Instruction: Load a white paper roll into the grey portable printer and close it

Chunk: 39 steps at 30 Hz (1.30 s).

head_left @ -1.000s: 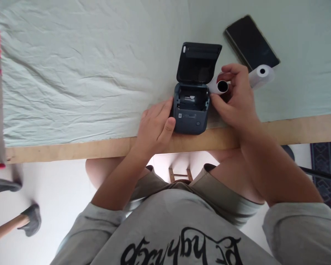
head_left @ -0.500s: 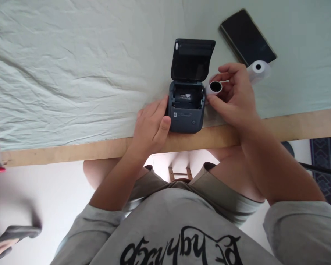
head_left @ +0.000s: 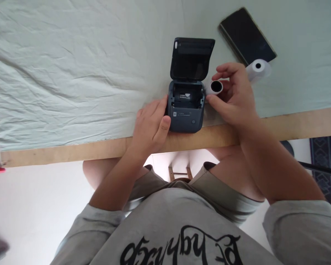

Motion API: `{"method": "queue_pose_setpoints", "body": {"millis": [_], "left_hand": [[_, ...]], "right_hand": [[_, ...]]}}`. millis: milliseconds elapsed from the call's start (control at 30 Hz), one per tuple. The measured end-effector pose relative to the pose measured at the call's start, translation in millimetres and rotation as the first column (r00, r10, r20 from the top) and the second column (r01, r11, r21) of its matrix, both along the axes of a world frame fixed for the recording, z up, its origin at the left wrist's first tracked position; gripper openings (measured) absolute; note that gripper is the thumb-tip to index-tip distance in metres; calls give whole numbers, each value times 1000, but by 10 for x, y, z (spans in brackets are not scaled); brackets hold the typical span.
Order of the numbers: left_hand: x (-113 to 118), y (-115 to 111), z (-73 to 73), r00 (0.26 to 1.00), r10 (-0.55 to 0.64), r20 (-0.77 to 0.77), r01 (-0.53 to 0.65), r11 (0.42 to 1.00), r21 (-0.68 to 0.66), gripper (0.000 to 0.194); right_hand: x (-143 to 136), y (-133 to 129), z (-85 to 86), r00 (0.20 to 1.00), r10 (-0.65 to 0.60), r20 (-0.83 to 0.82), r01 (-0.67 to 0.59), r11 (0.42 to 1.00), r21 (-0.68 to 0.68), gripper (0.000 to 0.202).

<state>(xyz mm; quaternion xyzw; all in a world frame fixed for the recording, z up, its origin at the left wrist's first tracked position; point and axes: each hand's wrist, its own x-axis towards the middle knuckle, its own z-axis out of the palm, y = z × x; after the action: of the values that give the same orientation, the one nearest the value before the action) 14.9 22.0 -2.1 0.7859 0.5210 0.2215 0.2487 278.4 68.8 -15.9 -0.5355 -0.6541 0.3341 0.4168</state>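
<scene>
A small dark blue label printer (head_left: 185, 120) sits at the table's front edge with its black lid (head_left: 192, 59) raised. Its bay shows a white sticker inside and no roll. My left hand (head_left: 151, 127) lies along the printer's left side, fingers stretched out and thumb apart, touching it. Just right of the printer, my right hand (head_left: 235, 95) has thumb and fingers around a white paper roll (head_left: 212, 90) with a wide dark core facing up. Part of that roll is hidden by the fingers. Behind my right hand stands a second white roll (head_left: 255, 73) with a smaller core hole.
A dark phone (head_left: 246, 36) in a clear case lies at the back right, near the second roll. Pale green cloth (head_left: 79, 73) with wrinkles covers the table, whose bare wooden edge (head_left: 71, 151) runs along the front. My legs are under it.
The paper roll in my right hand has shifted very slightly to the right. My left hand and the printer stay put. At the lower left, a foot has mostly moved out of view.
</scene>
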Motion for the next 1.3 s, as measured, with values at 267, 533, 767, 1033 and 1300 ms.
{"method": "queue_pose_setpoints", "body": {"millis": [267,533,767,1033,1300], "left_hand": [[5,-3,11,1000,-5,2,5,1000,1,97],[4,4,-6,1000,-4,-9,4,1000,26,99],[-4,1,-15,1000,-3,-13,3,999,37,97],[6,2,-22,1000,-3,6,3,999,45,93],[-1,5,-28,1000,-7,7,7,999,36,96]], "right_hand": [[-16,-13,41,997,-40,-59,35,996,-79,45],[25,-12,38,971,-61,232,30,990,138,36],[53,33,-106,995,9,101,-25,987,161,40],[79,37,-44,903,22,430,-154,949,276,36],[156,108,34,931,-69,358,-74,926,371,42]]}}
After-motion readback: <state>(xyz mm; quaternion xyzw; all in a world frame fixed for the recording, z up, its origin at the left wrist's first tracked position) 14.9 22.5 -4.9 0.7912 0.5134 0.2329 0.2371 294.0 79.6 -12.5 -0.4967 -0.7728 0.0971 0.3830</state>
